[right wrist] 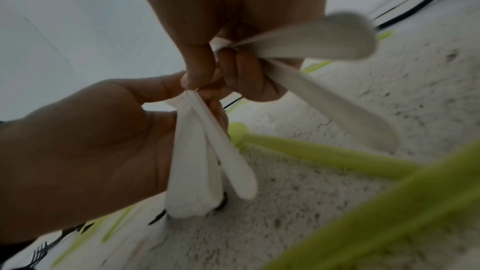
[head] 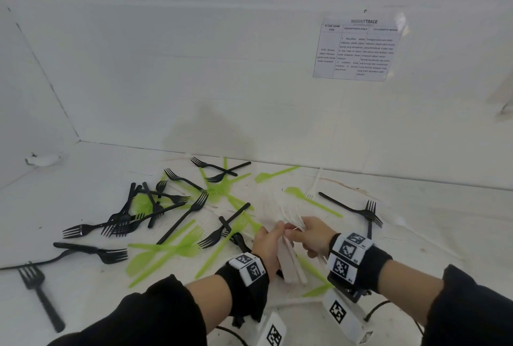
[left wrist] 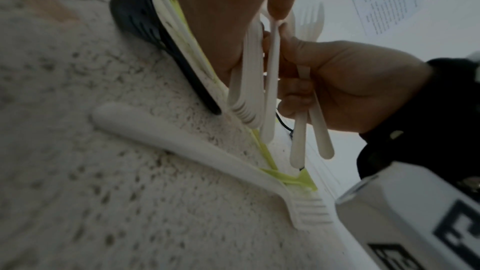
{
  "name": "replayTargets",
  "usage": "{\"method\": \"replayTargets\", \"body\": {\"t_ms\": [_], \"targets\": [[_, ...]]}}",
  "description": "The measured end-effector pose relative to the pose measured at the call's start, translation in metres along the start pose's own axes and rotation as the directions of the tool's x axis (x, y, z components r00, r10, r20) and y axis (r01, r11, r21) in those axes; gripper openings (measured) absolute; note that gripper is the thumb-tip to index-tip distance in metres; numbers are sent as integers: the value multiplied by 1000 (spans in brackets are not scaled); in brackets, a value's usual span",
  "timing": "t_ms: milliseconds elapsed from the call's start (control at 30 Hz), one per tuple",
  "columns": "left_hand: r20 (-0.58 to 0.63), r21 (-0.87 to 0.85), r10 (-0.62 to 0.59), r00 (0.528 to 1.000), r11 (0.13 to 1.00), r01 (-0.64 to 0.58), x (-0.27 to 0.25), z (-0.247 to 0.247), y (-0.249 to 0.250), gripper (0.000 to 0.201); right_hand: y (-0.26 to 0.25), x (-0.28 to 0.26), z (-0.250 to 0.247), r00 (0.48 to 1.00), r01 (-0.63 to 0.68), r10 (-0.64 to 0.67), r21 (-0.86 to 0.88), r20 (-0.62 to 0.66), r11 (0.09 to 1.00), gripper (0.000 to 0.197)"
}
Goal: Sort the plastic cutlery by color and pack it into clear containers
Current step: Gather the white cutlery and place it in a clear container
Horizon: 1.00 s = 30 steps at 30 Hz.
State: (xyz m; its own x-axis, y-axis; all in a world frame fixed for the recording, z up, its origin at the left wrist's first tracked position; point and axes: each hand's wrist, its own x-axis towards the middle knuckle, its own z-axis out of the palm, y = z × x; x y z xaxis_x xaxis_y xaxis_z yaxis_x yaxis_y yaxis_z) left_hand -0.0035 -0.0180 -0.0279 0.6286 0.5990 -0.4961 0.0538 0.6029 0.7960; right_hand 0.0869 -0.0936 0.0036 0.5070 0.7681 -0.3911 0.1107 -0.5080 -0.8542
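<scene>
White plastic forks are sitting bunched in the left hand, whose fingers are curling round the stack of handles; the tines are fanning up past the fingertips and the handle ends are hanging out below the palm. Just beside it, touching at the fingertips, the right hand is gripping a smaller clutch of white forks – two handles are splaying out under its curled fingers.

Taking that held bundle as the landmark: green plastic forks are lying scattered on the white tabletop to the left of it and beyond it, and one green handle is running under the wrists. Black plastic forks are lying in a tangled heap well to the left, with two more lying right of the bundle. One single white fork is lying flat on the table directly beneath the left hand – tines pointing toward the right wrist. A printed sheet is hanging on the white wall well beyond the bundle.
</scene>
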Motion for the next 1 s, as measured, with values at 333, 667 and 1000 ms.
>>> {"method": "replayTargets", "body": {"t_ms": [333,667,1000], "targets": [[-58,30,65,996,998,-63,6,-6,-1,9,-3,3,9,986,36,-52,-106,-157,994,11],[-43,12,-26,999,1000,26,9,-6,-7,27,-10,1,23,966,-11,-109,-457,-235,890,45],[38,0,-78,996,997,78,11,-8,-4,41,-8,-2,28,967,-6,-93,-384,-238,923,26]]}}
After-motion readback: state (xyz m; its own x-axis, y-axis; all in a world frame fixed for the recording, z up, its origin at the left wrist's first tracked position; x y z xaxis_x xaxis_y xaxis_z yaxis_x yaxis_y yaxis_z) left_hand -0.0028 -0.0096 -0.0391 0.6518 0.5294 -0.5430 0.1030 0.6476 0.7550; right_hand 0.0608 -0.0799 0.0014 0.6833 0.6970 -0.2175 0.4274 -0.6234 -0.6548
